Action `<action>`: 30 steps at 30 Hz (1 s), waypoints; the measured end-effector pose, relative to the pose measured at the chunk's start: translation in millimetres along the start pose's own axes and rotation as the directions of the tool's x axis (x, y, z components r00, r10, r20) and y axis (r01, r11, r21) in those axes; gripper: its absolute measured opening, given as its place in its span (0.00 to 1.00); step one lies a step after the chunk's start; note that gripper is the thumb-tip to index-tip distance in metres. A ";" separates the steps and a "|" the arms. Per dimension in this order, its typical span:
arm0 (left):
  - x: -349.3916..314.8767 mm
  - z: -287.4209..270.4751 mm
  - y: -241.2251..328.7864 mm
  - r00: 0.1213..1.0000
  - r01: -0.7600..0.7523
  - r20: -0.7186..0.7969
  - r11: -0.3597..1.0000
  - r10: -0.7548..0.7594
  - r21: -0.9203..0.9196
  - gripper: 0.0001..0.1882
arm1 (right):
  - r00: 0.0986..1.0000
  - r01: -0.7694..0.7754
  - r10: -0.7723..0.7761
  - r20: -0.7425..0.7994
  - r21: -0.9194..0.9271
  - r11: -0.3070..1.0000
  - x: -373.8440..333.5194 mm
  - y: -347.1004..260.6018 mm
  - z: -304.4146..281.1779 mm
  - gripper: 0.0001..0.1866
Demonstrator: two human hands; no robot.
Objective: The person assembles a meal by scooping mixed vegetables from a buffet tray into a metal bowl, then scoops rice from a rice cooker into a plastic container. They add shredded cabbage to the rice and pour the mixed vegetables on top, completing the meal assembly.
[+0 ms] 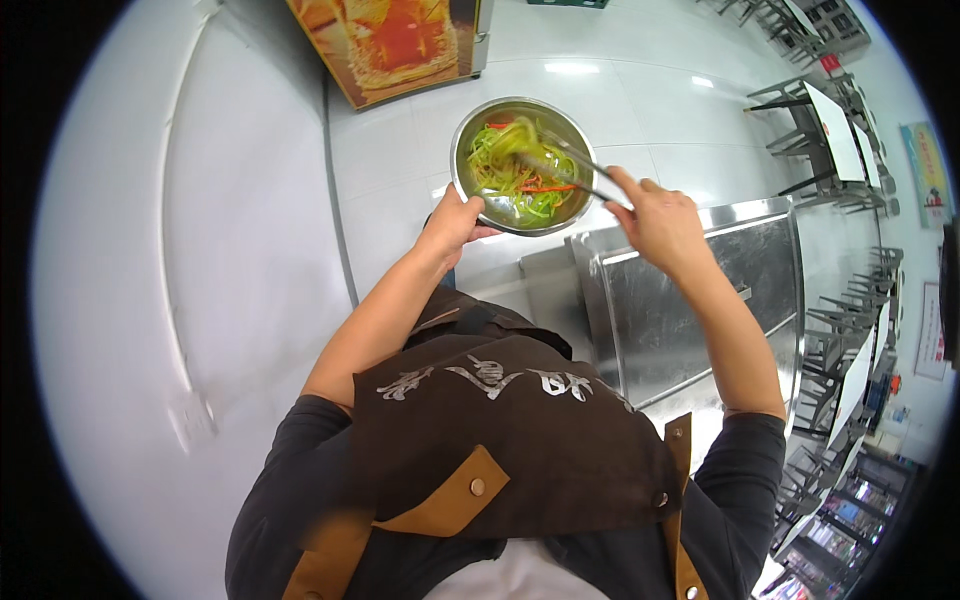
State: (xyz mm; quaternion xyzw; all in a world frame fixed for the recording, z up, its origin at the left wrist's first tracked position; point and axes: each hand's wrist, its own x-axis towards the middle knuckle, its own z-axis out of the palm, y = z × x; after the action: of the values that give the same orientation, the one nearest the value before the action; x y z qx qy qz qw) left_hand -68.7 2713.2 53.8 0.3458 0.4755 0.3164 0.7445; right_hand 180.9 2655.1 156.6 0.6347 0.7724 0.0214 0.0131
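Note:
A round steel mixing bowl [460, 152] is held up in front of me over the floor, gripped at its near left rim by my left hand [455, 226]. Green shredded vegetables [545, 205] with a few red strips lie inside it. My right hand [655, 220] is closed on a pair of metal tongs [590, 165] that reach into the bowl from the right. A clump of green shreds [515, 140], blurred by motion, is at the tips of the tongs. The fingers of my left hand under the bowl are partly hidden.
A stainless steel cabinet or counter [690, 290] stands close on my right, below my right forearm. Ahead is a cabinet with an orange drink picture [400, 45]. A white wall [240, 220] runs along my left. Tables [835, 130] with grey chairs line the far right.

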 end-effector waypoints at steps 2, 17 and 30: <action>29.4 -0.1 10.4 1.000 0.017 0.017 1.000 -0.017 -0.020 0.24 | 0.986 0.004 -0.004 0.169 0.000 1.000 22.6 -3.1 7.0 0.23; 172.6 -15.6 84.0 0.970 0.028 0.229 0.978 -0.076 0.206 0.27 | 0.858 -0.494 0.375 0.350 0.365 0.789 118.2 47.2 37.0 0.22; 345.3 79.7 153.9 0.941 0.080 0.311 0.980 -0.134 0.181 0.23 | 0.935 -0.305 0.294 0.197 0.029 0.952 229.7 190.4 37.0 0.20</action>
State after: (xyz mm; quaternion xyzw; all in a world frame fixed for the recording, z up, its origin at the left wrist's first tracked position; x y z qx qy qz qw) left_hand 103.3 3058.7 35.0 0.4268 0.3905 0.1740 0.7969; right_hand 324.7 2917.9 130.7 0.7441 0.6622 -0.0604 0.0648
